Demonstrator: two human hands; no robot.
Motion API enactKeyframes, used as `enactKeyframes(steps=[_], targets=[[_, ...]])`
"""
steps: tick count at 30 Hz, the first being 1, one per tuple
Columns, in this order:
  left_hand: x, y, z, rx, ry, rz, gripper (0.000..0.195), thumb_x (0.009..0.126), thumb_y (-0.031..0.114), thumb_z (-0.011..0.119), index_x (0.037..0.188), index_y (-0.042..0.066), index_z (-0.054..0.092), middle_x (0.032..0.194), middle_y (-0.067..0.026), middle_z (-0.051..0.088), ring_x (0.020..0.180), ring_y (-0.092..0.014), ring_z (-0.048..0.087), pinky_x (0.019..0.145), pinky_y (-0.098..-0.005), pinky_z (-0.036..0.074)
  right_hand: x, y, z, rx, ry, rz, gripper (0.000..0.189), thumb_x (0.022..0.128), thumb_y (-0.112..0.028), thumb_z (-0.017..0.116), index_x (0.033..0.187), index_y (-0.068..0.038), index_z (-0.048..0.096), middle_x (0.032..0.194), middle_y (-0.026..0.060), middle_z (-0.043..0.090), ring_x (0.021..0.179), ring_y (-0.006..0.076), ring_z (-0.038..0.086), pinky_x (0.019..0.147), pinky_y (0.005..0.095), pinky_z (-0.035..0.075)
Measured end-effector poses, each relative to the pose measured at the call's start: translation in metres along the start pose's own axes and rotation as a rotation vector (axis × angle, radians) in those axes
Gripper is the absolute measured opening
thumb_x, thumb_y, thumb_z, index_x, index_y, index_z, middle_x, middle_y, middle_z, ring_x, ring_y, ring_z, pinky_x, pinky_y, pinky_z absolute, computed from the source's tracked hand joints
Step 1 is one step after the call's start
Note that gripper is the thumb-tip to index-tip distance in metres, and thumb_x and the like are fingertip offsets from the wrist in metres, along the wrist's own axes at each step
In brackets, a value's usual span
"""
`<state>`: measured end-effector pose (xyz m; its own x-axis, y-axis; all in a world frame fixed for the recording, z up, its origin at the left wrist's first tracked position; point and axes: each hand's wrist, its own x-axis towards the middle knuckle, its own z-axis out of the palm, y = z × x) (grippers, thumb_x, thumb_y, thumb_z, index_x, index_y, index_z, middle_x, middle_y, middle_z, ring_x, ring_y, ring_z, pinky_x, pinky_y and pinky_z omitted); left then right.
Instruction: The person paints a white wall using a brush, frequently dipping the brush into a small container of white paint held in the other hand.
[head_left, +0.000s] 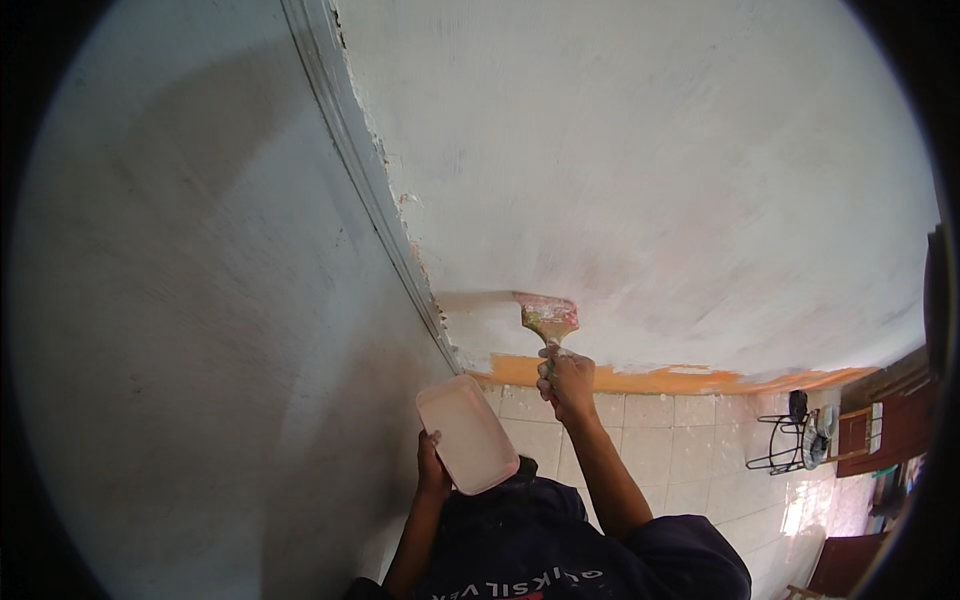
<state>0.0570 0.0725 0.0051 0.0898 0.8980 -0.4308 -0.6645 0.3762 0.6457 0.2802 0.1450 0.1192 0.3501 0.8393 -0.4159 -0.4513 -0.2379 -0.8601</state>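
My right hand (568, 380) grips the handle of a wide, paint-smeared paintbrush (550, 313). The bristles point away from me and rest against the whitish wall (645, 172), low down, just above an orange strip (637, 379) along its base. In my left hand (433, 459) is a shallow rectangular plastic tray (469, 439), held by its left edge in front of my body. Its inside looks pale and whitish; how much paint lies in it I cannot tell. White smears mark the fingers of my right hand.
On the left stands a grey-white surface (202, 315), bordered by a grooved trim (360, 165) with a ragged edge. Pale floor tiles (649, 450) bear white spots. To the right are a black metal-legged stand (784, 446), a container (826, 420) and a reddish-brown wooden piece (859, 442).
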Motion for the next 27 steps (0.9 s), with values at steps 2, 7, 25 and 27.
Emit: enactKeyframes(steps=[2,7,25,27], targets=[[0.001,0.000,-0.002,-0.016,0.006,-0.011,0.038,0.085,0.029,0.046,0.113,0.004,0.042,0.101,-0.0108,0.053,0.095,-0.023,0.056,0.082,-0.0368,0.048,-0.018,-0.017,0.006,-0.019,-0.016,-0.035,0.029,0.091,-0.023,0.052,0.086,0.005,0.053,0.054,0.0042,0.046,0.034,0.0103,0.038,0.030,0.0234,0.029],[0.000,0.001,-0.004,-0.046,-0.010,-0.068,0.039,0.084,0.028,0.046,0.114,0.004,0.042,0.101,-0.0113,0.053,0.095,-0.024,0.056,0.082,-0.0384,0.048,-0.034,0.006,-0.011,-0.043,-0.032,-0.040,0.032,0.091,-0.026,0.052,0.088,0.005,0.053,0.055,0.0049,0.046,0.034,0.0112,0.038,0.030,0.0240,0.028],[-0.002,0.007,0.001,-0.041,-0.055,-0.060,0.045,0.083,0.029,0.046,0.119,0.003,0.040,0.106,-0.0121,0.053,0.099,-0.026,0.056,0.086,-0.0386,0.047,-0.025,-0.056,0.011,0.101,-0.062,-0.078,0.027,0.090,-0.017,0.051,0.095,0.009,0.054,0.061,0.0057,0.050,0.040,0.0100,0.043,0.034,0.0221,0.033],[0.000,0.004,-0.003,-0.071,-0.048,-0.046,0.045,0.083,0.028,0.046,0.120,0.003,0.040,0.106,-0.0119,0.053,0.098,-0.025,0.056,0.086,-0.0388,0.047,-0.050,-0.077,0.011,0.086,-0.109,-0.097,0.027,0.090,-0.018,0.050,0.097,0.008,0.054,0.061,0.0051,0.050,0.041,0.0093,0.042,0.034,0.0212,0.032]])
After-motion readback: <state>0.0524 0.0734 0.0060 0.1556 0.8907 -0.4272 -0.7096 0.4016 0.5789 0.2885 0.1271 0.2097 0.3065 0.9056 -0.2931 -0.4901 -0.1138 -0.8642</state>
